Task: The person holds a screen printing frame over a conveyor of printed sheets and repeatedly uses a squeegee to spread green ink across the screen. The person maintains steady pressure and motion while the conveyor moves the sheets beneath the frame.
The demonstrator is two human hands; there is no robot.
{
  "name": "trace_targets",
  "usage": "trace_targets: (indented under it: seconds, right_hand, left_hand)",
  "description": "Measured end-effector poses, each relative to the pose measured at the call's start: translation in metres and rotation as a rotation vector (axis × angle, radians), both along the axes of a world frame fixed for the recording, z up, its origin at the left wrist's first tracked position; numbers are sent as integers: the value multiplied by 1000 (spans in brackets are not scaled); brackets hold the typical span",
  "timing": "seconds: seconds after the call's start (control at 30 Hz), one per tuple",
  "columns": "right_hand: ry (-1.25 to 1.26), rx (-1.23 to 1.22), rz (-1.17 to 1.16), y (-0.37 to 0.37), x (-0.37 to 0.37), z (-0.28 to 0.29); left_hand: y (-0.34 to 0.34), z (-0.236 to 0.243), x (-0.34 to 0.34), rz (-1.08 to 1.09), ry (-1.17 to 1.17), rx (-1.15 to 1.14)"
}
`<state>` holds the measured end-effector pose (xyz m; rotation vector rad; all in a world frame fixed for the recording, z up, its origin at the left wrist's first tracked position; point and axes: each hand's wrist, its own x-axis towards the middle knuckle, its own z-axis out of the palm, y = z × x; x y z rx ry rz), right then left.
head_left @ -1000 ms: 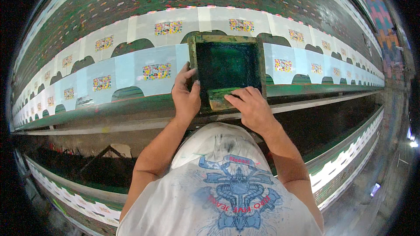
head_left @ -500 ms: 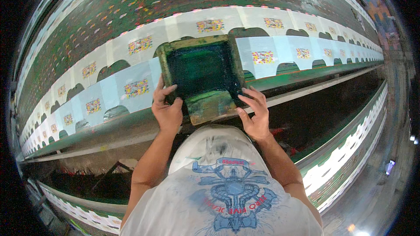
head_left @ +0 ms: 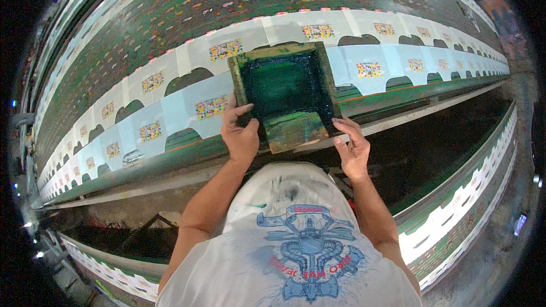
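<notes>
A screen-printing frame [head_left: 288, 88] with worn wooden edges and a dark green, ink-stained inside is held level in front of me. It lies over, or just above, the row of light blue cut fabric pieces [head_left: 387, 57]. My left hand [head_left: 241, 135] grips its left edge near the near corner, thumb and fingers bent around it. At the near right corner, my right hand [head_left: 355, 150] grips the edge with its fingers and thumb. What lies beneath the frame is hidden.
A long green-edged table [head_left: 398, 98] runs across, bearing rows of white fabric pieces [head_left: 284, 32] with multicoloured printed patches. Farther back, smaller coloured prints cover a dark surface. Behind me stands another long table [head_left: 455, 216] with white pieces; a dark aisle lies between.
The view has swung slightly, so the table and fabric rows appear farther right. Both hands keep hold of the screen-printing frame, which stays over about the same stretch of fabric.
</notes>
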<state>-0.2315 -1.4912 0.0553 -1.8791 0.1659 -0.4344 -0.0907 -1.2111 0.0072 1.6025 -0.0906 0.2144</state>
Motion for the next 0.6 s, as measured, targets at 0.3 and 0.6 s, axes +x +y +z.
trace_targets:
  seconds: [0.3,0.6]
  right_hand:
    - [-16,52,133,-66,-10,-6]
    - [20,-77,177,-75,-9,2]
  left_hand:
    - [-44,-1,-7,-34,123,-200]
    - [-47,-1,-8,-11,124,-232]
